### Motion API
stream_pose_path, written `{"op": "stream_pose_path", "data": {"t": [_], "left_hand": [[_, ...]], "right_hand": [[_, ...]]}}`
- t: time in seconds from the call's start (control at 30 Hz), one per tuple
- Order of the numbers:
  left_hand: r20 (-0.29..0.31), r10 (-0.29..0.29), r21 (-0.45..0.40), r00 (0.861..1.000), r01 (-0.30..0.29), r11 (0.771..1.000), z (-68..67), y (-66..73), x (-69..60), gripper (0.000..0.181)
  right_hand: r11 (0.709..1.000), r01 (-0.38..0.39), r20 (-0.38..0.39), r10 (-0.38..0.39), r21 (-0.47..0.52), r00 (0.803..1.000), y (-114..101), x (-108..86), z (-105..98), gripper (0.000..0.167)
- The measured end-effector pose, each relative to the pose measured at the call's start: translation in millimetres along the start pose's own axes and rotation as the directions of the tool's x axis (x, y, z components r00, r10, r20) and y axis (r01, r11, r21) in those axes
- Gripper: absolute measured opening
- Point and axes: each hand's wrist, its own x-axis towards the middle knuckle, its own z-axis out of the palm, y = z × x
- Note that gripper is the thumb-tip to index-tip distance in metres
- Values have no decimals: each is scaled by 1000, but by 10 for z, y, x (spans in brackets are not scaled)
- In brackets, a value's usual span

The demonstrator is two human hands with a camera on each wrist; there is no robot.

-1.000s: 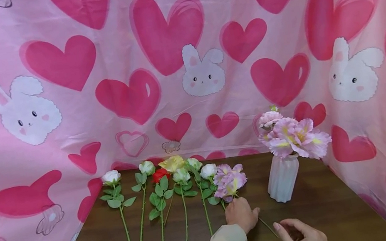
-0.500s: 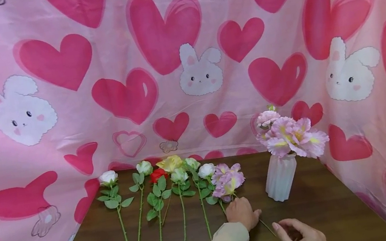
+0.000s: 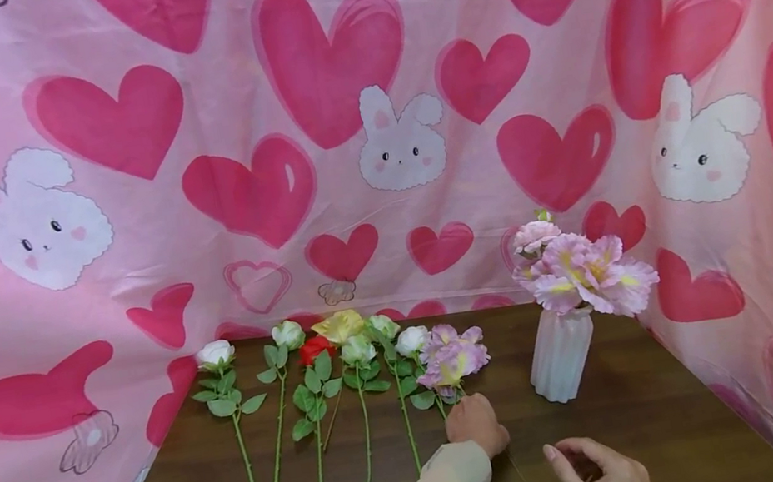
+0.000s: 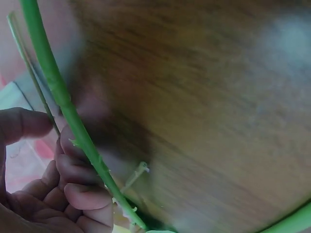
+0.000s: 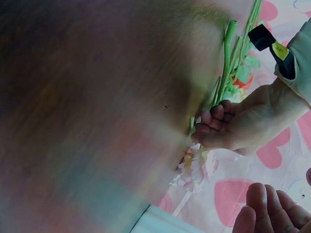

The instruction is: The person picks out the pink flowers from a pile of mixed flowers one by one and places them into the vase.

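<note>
A pale purple flower (image 3: pixel 453 355) with yellow streaks lies on the table at the right end of a row of flowers. My left hand (image 3: pixel 477 426) is just below its bloom and pinches its thin stem (image 4: pixel 33 77) between thumb and index finger, as the left wrist view shows. The thicker green stem (image 4: pixel 73 116) of a neighbouring rose crosses in front of those fingers. Low at the right, my right hand (image 3: pixel 606 476) holds nothing, its fingers loosely bent and apart from the stem. Behind it stands a white ribbed vase (image 3: pixel 562 356) with pink and purple flowers (image 3: pixel 591 267) in it.
Left of my left hand lie several white roses (image 3: pixel 215 354), a red rose (image 3: pixel 316 349) and a yellow flower (image 3: pixel 341 326), their stems towards me. The brown table (image 3: pixel 655 401) ends at a pink cloth (image 3: pixel 222 115) printed with hearts and rabbits.
My left hand has shifted slightly left and back with the thin stem, whose end has drawn away from my right fingertips. The right hand stays nearly still.
</note>
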Motion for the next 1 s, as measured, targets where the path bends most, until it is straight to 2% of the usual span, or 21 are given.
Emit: {"op": "stream_pose_path", "data": {"t": [0.07, 0.17, 0.23, 0.33, 0.47, 0.6, 0.8, 1.0], "left_hand": [[16, -29, -43, 999, 30, 999, 6, -23, 10, 36], [24, -70, -159, 997, 73, 984, -8, -77, 19, 32], [47, -101, -253, 994, 110, 961, -44, -118, 24, 30], [76, -155, -375, 985, 172, 911, -120, -166, 24, 30], [98, -191, -454, 977, 214, 865, -236, -205, 15, 33], [82, -185, -493, 979, 201, 846, -328, -225, 5, 42], [13, -181, -507, 983, 163, 846, -398, -234, -4, 48], [-50, -161, -586, 986, 102, 804, -487, -261, -49, 47]], "right_hand": [[1000, -9, 11, 9, -15, 1000, -4, -2, -4, 21], [999, -16, 17, 17, -29, 1000, -2, -8, -5, 20], [999, -9, 17, 9, -31, 1000, 4, -9, -3, 20], [999, 6, 20, -5, -34, 1000, 8, -6, 1, 20], [999, -8, 34, 9, -46, 999, -2, -2, -2, 20], [998, -36, 45, 38, -60, 998, -18, 3, -4, 20], [998, -32, 46, 34, -58, 998, -25, 8, -8, 19], [999, -12, 45, 14, -51, 999, -11, 8, -2, 19]]}}
